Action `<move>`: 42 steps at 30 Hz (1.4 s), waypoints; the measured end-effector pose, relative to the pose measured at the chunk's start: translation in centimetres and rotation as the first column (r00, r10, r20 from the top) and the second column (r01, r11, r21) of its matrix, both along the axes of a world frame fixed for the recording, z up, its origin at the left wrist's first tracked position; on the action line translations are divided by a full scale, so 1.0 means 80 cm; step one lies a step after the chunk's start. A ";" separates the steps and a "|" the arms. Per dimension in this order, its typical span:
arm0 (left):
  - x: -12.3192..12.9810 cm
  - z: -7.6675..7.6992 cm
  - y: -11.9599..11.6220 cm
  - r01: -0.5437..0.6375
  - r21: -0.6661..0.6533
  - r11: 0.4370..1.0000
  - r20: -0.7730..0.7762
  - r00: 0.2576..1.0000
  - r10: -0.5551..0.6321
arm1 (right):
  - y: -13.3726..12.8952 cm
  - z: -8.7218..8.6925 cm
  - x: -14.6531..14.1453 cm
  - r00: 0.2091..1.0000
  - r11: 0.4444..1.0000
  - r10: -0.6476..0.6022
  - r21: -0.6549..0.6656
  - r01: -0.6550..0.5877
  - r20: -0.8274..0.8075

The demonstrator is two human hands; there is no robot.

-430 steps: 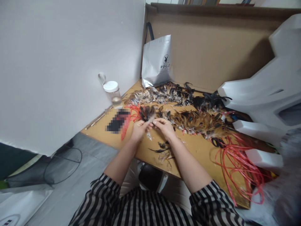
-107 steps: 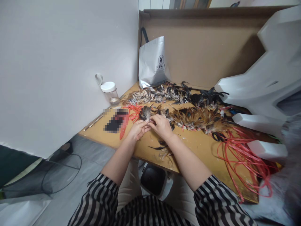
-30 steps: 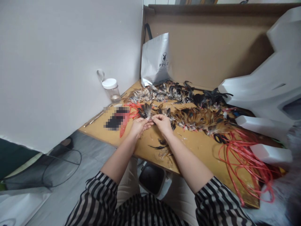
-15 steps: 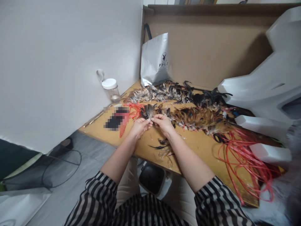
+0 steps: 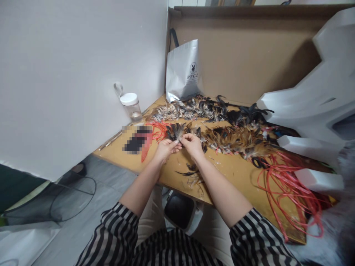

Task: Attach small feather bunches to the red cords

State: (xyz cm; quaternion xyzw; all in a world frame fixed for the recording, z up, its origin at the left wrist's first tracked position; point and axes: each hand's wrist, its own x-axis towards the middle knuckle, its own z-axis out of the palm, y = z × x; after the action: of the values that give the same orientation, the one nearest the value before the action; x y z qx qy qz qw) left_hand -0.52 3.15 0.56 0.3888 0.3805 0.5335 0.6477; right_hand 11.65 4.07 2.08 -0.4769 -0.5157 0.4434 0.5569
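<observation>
A small bunch of dark and grey feathers [image 5: 176,131] fans upward from between my fingertips. My left hand [image 5: 167,149] is closed on its base, thumb against the curled fingers. Right beside it, my right hand [image 5: 192,146] pinches at the same base. Brown feathers in a long row [image 5: 235,138] lie to the right of my hands, and a second row of pale and black feathers [image 5: 194,109] lies behind. Loose feathers [image 5: 194,176] are scattered near the table's front edge.
On the yellow table [image 5: 172,173] are red strings [image 5: 291,192] at right, more red string [image 5: 159,130] at left, a clear jar [image 5: 133,109], a blurred dark object [image 5: 135,142] and a silver bag [image 5: 183,74]. White foam pieces [image 5: 318,179] stand at right.
My right hand's fingertips have shifted slightly at the base of the bunch. My left hand has barely moved.
</observation>
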 end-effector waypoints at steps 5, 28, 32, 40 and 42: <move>-0.001 -0.004 0.001 -0.012 0.019 1.000 -0.051 0.999 0.013 | -0.001 -0.001 -0.001 1.000 1.000 0.013 -0.016 -0.012 0.013; -0.024 0.000 0.017 -0.395 0.002 0.919 0.205 0.899 0.386 | 0.016 0.026 0.009 0.435 0.964 0.045 0.076 -0.256 0.899; -0.022 -0.001 0.016 -0.385 0.011 0.923 0.200 0.905 0.375 | 0.018 0.029 -0.007 0.040 0.934 -0.067 0.077 -0.348 0.997; -0.022 0.001 0.015 -0.399 -0.014 0.917 0.162 0.904 0.396 | 0.028 0.035 -0.009 -0.151 0.892 -0.162 0.079 -0.444 0.975; -0.022 0.001 0.015 -0.381 -0.013 0.924 0.134 0.915 0.379 | 0.025 0.040 -0.003 -0.133 0.884 -0.209 0.130 -0.448 0.969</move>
State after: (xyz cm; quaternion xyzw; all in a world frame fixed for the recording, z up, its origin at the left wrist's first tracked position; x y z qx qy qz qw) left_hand -2.27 4.35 0.67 0.2753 0.4008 0.6766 0.5530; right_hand 11.43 6.11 5.31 -0.4546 -0.8792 -0.1407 0.0231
